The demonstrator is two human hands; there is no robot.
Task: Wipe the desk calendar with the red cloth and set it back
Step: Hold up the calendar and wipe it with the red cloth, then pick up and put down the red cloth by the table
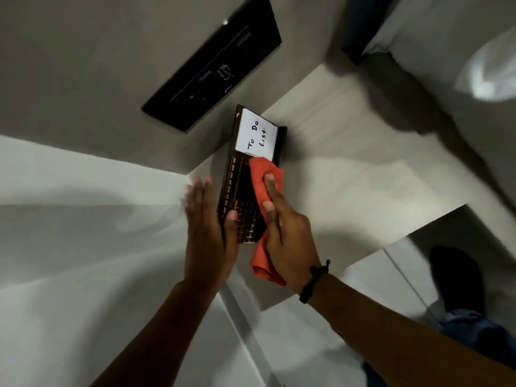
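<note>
The desk calendar [237,177] is a dark brown board with gold month names along one edge, a grid of small date tiles, and a white "To Do List" pad [257,135] at its far end. My left hand [208,227] steadies it, thumb on the front near the tiles and fingers spread behind its left edge. My right hand [284,227] presses the red cloth [264,188] against the calendar's face, just below the pad. A loose end of the cloth hangs under my right palm.
A black wall-mounted screen [215,62] hangs on the wall beyond the calendar. A pale counter surface [349,169] lies under and to the right of it. My foot in a dark sock [455,277] shows at lower right on the floor.
</note>
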